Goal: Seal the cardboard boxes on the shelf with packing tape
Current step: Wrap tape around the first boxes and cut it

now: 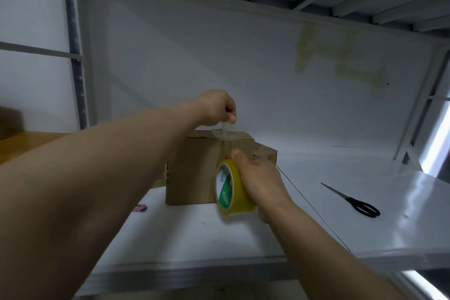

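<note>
A small brown cardboard box (192,173) stands on the white shelf (341,214). My right hand (260,178) grips a yellow roll of packing tape (231,190) in front of the box's right side. A clear strip of tape (226,136) runs from the roll up to my left hand (219,107), which pinches the strip's end just above the box's top edge. A second brown box (265,152) sits behind the first, mostly hidden.
Black-handled scissors (353,200) lie on the shelf to the right. A small pink object (140,208) lies at the box's left. A yellow-brown surface (22,143) is at far left. Shelf upright (75,56) stands at left, shelf underside overhead.
</note>
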The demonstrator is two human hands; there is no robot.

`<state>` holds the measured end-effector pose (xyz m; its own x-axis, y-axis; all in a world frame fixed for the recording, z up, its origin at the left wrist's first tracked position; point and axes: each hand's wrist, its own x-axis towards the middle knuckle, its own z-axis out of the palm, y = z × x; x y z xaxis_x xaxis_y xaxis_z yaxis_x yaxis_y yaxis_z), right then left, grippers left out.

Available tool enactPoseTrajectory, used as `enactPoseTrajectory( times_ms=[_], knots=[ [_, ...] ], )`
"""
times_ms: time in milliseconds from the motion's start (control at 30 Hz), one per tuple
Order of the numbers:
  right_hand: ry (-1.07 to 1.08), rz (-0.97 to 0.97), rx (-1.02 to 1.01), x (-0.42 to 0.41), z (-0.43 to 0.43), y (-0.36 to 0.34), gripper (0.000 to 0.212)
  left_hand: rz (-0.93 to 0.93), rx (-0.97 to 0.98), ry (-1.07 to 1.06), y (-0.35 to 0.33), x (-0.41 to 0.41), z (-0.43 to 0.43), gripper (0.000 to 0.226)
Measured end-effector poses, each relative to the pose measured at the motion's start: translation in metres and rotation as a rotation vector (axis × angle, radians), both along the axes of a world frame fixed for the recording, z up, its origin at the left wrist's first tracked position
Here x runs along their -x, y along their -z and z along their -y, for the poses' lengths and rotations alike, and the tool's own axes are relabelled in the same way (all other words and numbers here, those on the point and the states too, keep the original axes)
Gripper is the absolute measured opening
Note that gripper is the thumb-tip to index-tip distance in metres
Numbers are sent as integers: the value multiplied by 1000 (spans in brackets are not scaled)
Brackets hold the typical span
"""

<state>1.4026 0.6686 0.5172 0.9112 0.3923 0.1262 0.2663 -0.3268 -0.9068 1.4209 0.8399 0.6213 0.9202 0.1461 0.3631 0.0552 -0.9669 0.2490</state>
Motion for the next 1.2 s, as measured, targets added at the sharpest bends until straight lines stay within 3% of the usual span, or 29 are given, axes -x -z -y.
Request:
enactPoseTrajectory(
  times_ms=[333,600,900,1200],
  knots=[
    [3,-65,24,-10,-17,2,36,-41,-21,-4,13,-21,-21,17],
    [-3,-84,79,-14,-26,1,44,-41,37,10,10,-23,-28,18],
    [0,-90,86,-21,-28,8,39,35,301,-8,30,-27,-34,10],
    [12,-76,141,-29,-27,9,52,77,11,-79,25,-23,-8,22]
  ],
)
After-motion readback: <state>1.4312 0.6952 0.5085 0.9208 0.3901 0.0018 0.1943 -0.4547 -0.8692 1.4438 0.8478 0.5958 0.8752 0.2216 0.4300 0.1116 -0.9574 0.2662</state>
